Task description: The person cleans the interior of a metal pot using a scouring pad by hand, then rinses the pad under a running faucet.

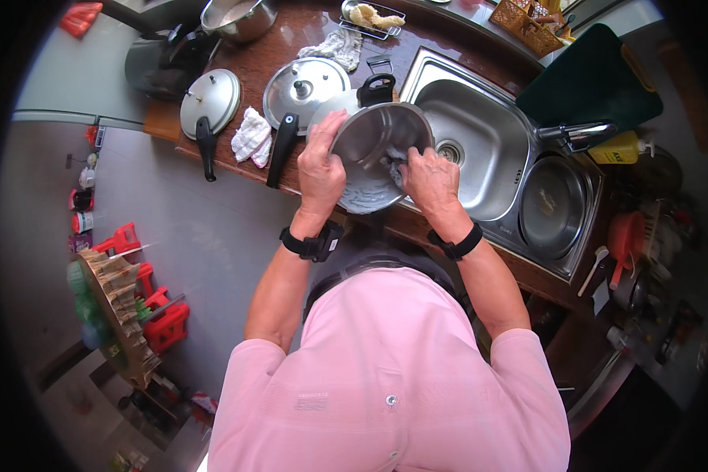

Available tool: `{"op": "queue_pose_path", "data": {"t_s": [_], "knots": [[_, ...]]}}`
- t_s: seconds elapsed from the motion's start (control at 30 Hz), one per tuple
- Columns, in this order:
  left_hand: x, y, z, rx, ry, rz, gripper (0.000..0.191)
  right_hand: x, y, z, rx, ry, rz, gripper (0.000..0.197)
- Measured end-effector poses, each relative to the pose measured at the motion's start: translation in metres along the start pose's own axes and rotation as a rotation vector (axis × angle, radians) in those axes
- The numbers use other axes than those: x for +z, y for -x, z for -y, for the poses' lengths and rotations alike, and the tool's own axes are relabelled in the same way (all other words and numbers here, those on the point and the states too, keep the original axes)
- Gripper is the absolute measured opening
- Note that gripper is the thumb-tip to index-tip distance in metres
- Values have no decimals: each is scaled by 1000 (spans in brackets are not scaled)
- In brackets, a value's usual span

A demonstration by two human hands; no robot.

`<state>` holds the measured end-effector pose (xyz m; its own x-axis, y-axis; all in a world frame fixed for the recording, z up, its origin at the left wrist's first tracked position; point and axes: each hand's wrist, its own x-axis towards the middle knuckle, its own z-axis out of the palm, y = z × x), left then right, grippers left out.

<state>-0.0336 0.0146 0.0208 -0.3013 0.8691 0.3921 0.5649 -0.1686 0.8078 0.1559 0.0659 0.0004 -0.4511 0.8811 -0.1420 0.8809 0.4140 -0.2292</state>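
Note:
A metal cooker pot [383, 127] is tipped towards me at the counter's front edge, its open mouth facing me. My left hand [321, 168] grips the pot's left side, thumb at the rim. Inside the pot, my right hand [430, 180] presses a greyish-white cloth or scrubber [394, 165] against the inner right wall. Pale streaks, apparently wet, show on the lower wall. A black loop handle [377, 90] stands beyond the rim. Left of the pot lies a pressure cooker lid [298, 88] with a long black handle [283, 150].
A smaller pressure cooker lid [209, 100] and a crumpled white cloth [252, 137] lie further left. Another cloth [333, 50] and a wire soap rack [373, 22] are behind. On the right are a steel sink [495, 135], a tap [575, 133] and a yellow soap bottle [616, 148].

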Motion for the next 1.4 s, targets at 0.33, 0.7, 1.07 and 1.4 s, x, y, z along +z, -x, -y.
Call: {"op": "queue_pose_path", "data": {"t_s": [0.33, 0.7, 1.07, 1.4], "knots": [[39, 22, -14, 90, -53, 65, 64, 54, 11, 19, -229, -699, 121, 28], [76, 18, -20, 94, 37, 230, 65, 104, 2, -56, -117, -206, -63, 21], [68, 16, -18, 69, 67, 246, 64, 79, 5, -59, -193, -39, 160, 19], [74, 18, -23, 44, 99, 214, 59, 74, 19, -23, -77, -295, 320, 23]]}}
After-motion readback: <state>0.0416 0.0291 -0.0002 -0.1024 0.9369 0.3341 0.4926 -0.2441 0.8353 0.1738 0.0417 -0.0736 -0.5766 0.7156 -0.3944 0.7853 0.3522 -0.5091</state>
